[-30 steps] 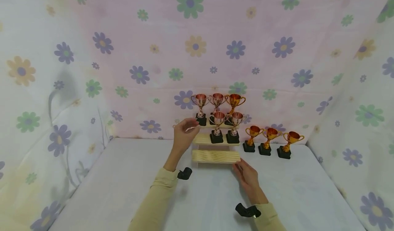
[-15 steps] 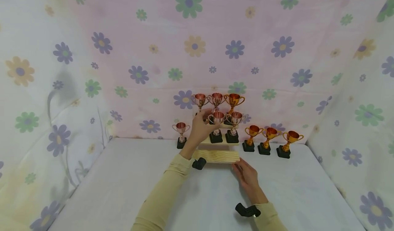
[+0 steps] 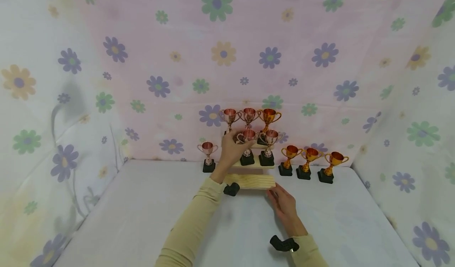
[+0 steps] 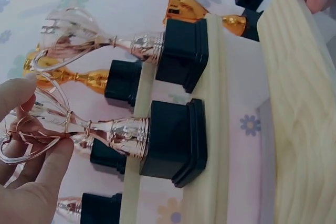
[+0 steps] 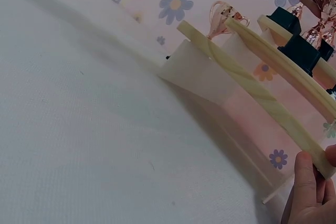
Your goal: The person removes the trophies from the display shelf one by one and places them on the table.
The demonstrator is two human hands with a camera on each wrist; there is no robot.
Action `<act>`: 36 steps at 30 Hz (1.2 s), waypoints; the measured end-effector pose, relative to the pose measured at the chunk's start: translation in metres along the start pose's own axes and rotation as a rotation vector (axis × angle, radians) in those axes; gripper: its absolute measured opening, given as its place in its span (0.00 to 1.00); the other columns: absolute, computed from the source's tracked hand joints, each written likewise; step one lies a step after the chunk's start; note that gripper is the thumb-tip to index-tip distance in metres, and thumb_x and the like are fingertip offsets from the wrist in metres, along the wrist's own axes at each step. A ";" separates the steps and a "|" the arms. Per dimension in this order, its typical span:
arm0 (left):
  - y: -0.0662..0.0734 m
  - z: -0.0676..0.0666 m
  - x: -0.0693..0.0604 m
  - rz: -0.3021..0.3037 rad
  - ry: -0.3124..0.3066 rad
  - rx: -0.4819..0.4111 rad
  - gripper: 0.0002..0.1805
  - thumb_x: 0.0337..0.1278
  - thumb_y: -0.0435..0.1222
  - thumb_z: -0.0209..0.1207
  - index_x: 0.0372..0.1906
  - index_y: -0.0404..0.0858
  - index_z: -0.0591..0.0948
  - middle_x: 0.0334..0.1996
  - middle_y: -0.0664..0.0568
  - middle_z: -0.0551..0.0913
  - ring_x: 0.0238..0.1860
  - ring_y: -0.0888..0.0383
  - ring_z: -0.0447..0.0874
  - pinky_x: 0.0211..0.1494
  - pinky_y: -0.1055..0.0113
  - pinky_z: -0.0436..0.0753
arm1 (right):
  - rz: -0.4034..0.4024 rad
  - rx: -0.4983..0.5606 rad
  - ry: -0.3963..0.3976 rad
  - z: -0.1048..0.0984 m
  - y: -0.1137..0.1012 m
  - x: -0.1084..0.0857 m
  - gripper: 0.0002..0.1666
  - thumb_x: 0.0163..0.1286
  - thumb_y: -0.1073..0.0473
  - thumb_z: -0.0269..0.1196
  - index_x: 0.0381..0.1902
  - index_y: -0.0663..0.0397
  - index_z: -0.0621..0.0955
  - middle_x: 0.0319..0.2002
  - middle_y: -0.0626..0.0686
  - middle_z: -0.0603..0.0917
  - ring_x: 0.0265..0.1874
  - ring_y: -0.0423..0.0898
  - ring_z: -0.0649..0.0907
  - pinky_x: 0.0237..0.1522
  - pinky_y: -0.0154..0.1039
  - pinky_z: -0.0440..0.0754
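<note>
My left hand point(image 3: 232, 150) holds a rose-gold trophy point(image 4: 170, 140) by its cup, thumb on one side and fingers on the other. Its black base stands on the middle step point(image 4: 212, 145) of a wooden three-step stand. Beside it on that step is another rose-gold trophy point(image 3: 271, 142). On the top step are two rose-gold trophies and a gold trophy point(image 3: 269, 117), partly hidden. My right hand point(image 3: 285, 207) pinches the right end of the lowest step point(image 3: 254, 182), with its thumb and fingers about the board's edge point(image 5: 315, 156).
Left of the stand, a rose-gold trophy point(image 3: 208, 156) stands on the white table point(image 3: 153, 204). To the right are three gold trophies point(image 3: 325, 168) in a row. A flowered cloth point(image 3: 170, 61) hangs behind and at both sides.
My left hand has moved right, from beside the stand to the trophy on the middle step, uncovering the trophy on the table at left. The right hand stays at the lowest step.
</note>
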State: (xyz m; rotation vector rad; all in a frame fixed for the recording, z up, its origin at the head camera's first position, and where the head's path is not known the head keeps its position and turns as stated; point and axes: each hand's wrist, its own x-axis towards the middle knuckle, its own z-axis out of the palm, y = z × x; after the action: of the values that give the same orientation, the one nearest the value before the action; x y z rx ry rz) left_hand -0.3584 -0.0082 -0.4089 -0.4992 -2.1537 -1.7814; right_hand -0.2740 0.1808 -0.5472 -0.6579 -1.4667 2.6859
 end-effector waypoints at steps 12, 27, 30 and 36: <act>0.004 -0.043 -0.026 0.068 0.140 -0.202 0.26 0.50 0.27 0.75 0.57 0.32 0.83 0.38 0.42 0.83 0.35 0.60 0.82 0.45 0.72 0.88 | -0.005 0.007 0.016 0.005 -0.001 -0.002 0.34 0.77 0.67 0.55 0.77 0.67 0.60 0.75 0.64 0.64 0.57 0.44 0.79 0.60 0.33 0.82; -0.018 -0.097 -0.080 -0.028 0.192 -0.158 0.28 0.49 0.23 0.73 0.59 0.30 0.81 0.49 0.35 0.83 0.45 0.58 0.84 0.56 0.67 0.86 | 0.002 -0.003 0.035 0.003 -0.004 -0.002 0.34 0.78 0.66 0.55 0.77 0.64 0.61 0.75 0.62 0.64 0.58 0.43 0.79 0.59 0.32 0.82; -0.021 -0.109 -0.086 -0.023 0.195 -0.136 0.28 0.49 0.22 0.73 0.59 0.29 0.80 0.49 0.35 0.82 0.46 0.58 0.84 0.56 0.68 0.85 | 0.004 -0.013 0.031 0.003 -0.004 -0.002 0.34 0.78 0.66 0.54 0.78 0.63 0.60 0.76 0.62 0.63 0.63 0.47 0.75 0.60 0.32 0.81; -0.034 -0.134 -0.097 -0.070 0.206 -0.069 0.27 0.51 0.23 0.72 0.59 0.30 0.81 0.47 0.35 0.81 0.47 0.57 0.83 0.58 0.69 0.84 | 0.000 -0.015 0.027 0.004 -0.003 -0.003 0.34 0.78 0.66 0.53 0.78 0.64 0.60 0.75 0.62 0.64 0.65 0.48 0.74 0.60 0.31 0.81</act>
State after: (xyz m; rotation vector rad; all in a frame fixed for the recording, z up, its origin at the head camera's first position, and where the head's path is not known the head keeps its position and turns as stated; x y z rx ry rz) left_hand -0.2858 -0.1526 -0.4562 -0.2463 -1.9976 -1.8608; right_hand -0.2731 0.1786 -0.5413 -0.6922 -1.4826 2.6570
